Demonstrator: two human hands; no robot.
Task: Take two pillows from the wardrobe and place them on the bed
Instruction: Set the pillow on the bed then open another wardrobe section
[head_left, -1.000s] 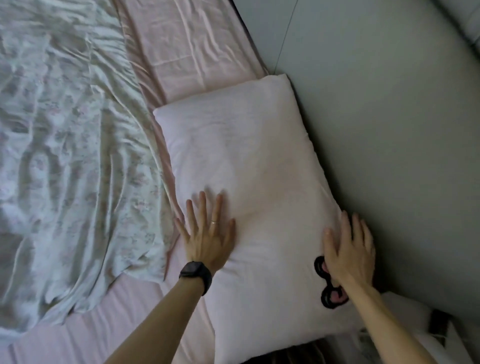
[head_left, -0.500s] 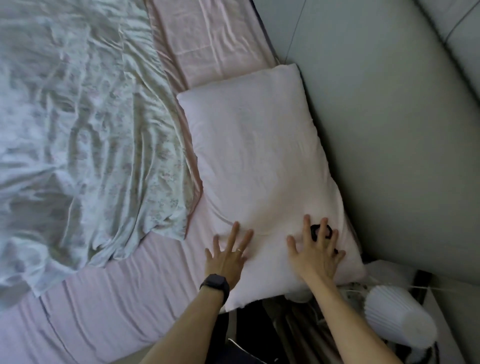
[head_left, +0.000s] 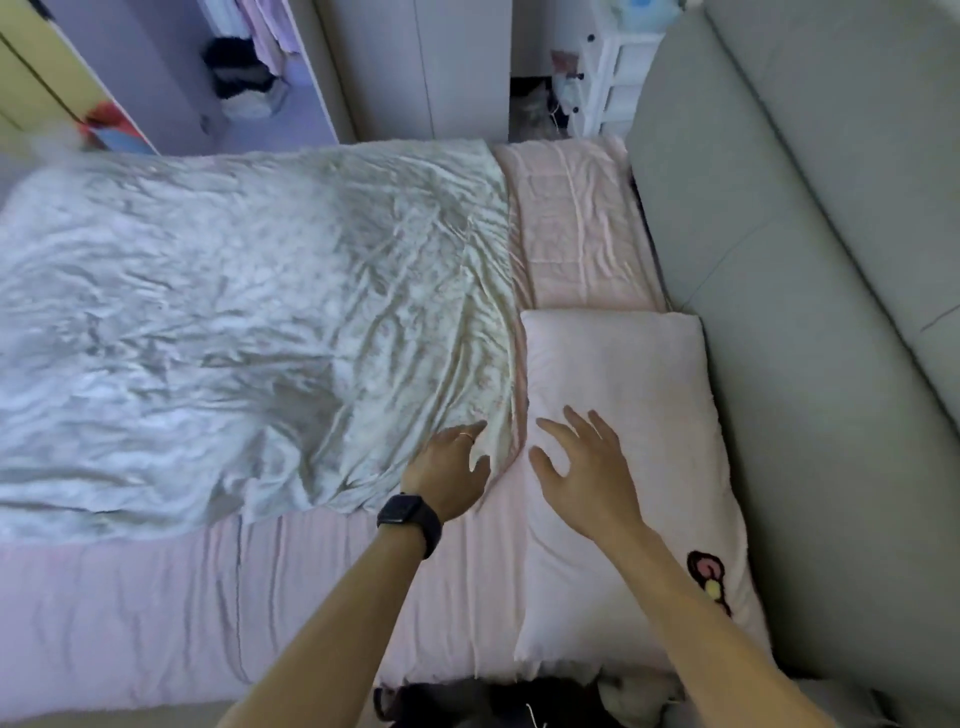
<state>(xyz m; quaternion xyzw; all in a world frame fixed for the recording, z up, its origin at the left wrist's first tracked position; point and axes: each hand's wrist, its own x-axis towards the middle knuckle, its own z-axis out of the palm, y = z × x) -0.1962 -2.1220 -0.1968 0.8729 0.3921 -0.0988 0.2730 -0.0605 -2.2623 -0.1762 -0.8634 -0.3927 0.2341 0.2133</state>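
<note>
Pink pillow (head_left: 628, 415) lies flat on the bed (head_left: 441, 597), against the grey headboard (head_left: 810, 364).
We see our right hand (head_left: 587, 478) splayed over it, empty; left hand (head_left: 452, 478), fingers curled, at the crumpled blanket (head_left: 234, 338) edge; wardrobe (head_left: 249, 78) beyond.

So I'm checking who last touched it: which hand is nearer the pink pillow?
Right. The right hand is spread over the pink pillow, at its left part. The left hand is off it to the left, at the edge of the floral blanket.
</note>
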